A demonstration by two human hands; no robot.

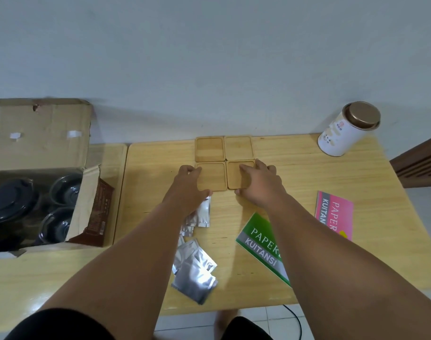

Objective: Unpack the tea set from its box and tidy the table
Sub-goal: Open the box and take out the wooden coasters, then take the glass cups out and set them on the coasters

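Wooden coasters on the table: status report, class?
Left hand and right hand flat on near square wooden coasters. Dark tea set still in cardboard box. Silver foil sachets scattered nearby.

The left forearm hides part of the silver foil sachets (194, 271), so their count cannot be told. The right forearm covers the end of the word on the green receipt book (263, 246) and a corner of the pink receipt book (334, 214). In the cardboard box (40, 133), the dark tea ware (10, 204) is cut off by the left edge and blurred. The print on the white canister (342, 133) is too small to read
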